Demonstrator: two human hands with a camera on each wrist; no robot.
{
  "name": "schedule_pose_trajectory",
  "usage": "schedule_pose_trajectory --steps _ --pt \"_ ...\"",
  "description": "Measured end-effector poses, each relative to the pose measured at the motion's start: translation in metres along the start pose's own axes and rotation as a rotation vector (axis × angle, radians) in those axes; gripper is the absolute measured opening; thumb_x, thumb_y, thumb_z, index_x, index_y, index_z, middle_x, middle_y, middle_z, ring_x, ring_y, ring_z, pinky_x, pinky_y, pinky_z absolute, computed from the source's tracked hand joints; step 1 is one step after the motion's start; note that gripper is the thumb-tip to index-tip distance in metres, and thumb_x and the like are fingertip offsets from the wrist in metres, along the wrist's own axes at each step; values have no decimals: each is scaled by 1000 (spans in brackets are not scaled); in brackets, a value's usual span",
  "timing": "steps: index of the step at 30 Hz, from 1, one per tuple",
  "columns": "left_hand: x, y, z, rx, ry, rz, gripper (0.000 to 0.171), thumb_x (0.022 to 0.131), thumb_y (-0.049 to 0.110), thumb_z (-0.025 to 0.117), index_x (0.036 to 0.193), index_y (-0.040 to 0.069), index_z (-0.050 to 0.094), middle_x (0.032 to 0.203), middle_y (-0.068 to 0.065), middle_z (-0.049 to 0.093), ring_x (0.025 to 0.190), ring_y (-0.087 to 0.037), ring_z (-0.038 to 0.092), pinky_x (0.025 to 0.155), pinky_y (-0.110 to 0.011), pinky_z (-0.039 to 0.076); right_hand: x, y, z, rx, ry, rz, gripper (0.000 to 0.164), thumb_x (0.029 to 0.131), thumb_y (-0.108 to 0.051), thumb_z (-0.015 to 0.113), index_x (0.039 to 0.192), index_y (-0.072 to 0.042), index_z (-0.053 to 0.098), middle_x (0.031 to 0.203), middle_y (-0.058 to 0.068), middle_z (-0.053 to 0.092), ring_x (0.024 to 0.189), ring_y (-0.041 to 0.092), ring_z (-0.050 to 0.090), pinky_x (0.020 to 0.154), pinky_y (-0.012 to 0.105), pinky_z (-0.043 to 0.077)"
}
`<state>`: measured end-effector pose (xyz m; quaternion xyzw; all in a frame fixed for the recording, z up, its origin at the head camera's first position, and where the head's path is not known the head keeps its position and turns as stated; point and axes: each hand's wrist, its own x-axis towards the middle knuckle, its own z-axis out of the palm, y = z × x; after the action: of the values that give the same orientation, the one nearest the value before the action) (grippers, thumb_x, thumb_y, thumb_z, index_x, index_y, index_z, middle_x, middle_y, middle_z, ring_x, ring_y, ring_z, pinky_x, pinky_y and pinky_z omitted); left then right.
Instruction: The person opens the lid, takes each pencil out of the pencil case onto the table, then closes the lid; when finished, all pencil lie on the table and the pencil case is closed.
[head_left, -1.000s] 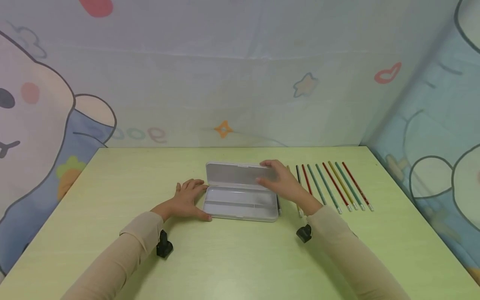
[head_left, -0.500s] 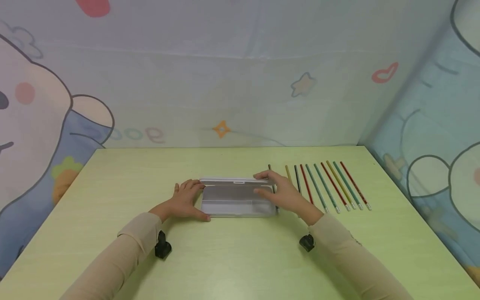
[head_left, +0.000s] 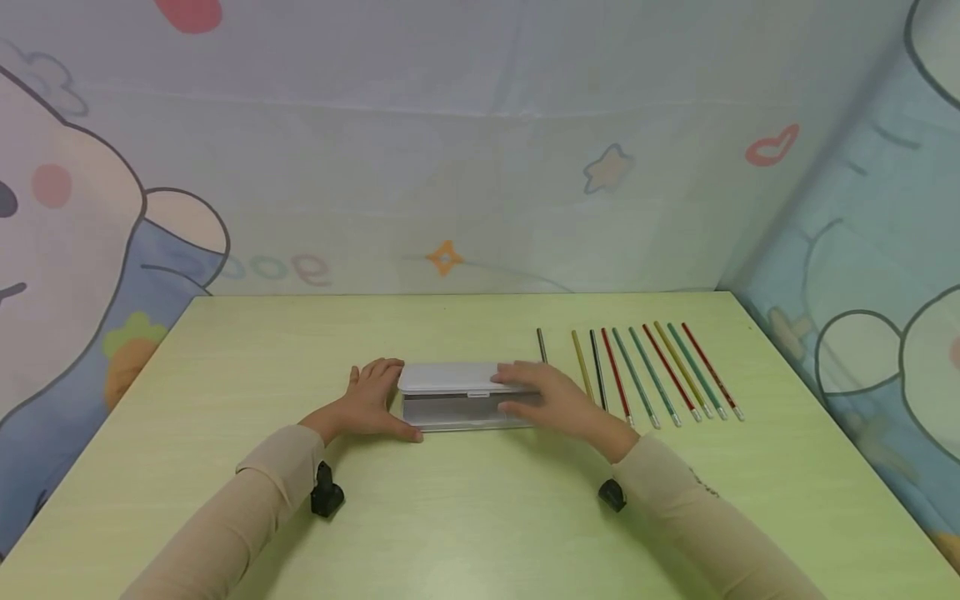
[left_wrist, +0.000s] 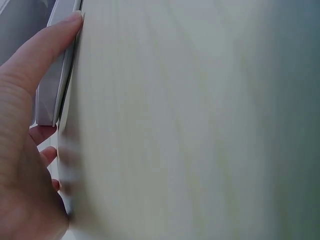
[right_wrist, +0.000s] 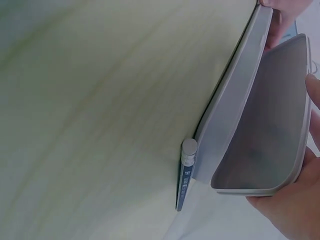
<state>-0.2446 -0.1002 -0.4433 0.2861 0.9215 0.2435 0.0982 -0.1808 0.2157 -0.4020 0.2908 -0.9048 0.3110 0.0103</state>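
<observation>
A light grey pencil case (head_left: pixel 450 412) lies lengthwise on the table, its hinged lid (head_left: pixel 446 377) tilted forward and partly lowered over the tray. My left hand (head_left: pixel 369 404) steadies the case at its left end, fingers spread along the side and thumb on the front corner. In the left wrist view that thumb (left_wrist: pixel 47 47) reaches along the case's edge. My right hand (head_left: pixel 555 402) holds the lid near its right end, thumb under the front edge and fingers over the top. Beside the case's right end lies a dark pencil (right_wrist: pixel 186 172), partly hidden by that hand in the head view.
Several pencils in red, green, yellow and black lie in a slanted row to the right, among them a yellow pencil (head_left: pixel 582 362) and a red pencil (head_left: pixel 712 371). A printed cloth (head_left: pixel 480 167) hangs behind the table (head_left: pixel 480 517).
My right hand has swung the lid from leaning back, past upright, forward and down over the tray. The left hand has stayed at the case's left end.
</observation>
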Motion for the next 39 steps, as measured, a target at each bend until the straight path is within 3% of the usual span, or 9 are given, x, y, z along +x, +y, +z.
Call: schedule_pose_trajectory --steps 8,19,24,29,33,39 --pt "1 -1 0 5 -8 -8 103 64 55 83 140 1 39 150 -19 30 142 -41 14 107 -72 1 -2 -4 4 -32 -72 4 42 92 -25 65 129 -6 61 144 17 47 138 43 32 112 63 18" --pt "0 1 -1 6 -15 -20 104 63 54 84 140 0 38 149 -19 30 142 -41 15 108 -71 1 1 -5 9 -74 -150 26 36 93 -25 64 125 -8 65 146 17 44 140 42 29 111 64 18" --pt "-1 2 -1 6 -10 -17 103 64 53 84 139 0 38 149 -19 30 141 -41 16 108 -72 2 5 0 11 -142 -124 -38 30 91 -22 66 117 -7 70 140 19 50 135 42 38 111 56 28" --pt "-1 2 -1 9 -9 -13 104 63 53 85 140 0 38 149 -20 30 141 -42 16 107 -72 2 11 8 9 -106 -115 -71 23 89 -16 69 110 -8 73 134 19 54 129 40 44 110 53 31" --pt "-1 2 -1 2 -10 -12 103 63 53 85 139 0 39 149 -20 30 141 -41 16 107 -72 1 14 15 7 -58 -145 -84 23 89 -14 69 112 -9 73 134 18 52 129 38 44 109 53 31" --pt "0 2 -2 -7 -9 -7 102 64 52 85 138 0 39 149 -20 30 141 -42 15 107 -72 1 17 20 3 -107 -140 -222 32 94 -22 64 123 -10 67 139 24 48 130 42 42 109 52 33"
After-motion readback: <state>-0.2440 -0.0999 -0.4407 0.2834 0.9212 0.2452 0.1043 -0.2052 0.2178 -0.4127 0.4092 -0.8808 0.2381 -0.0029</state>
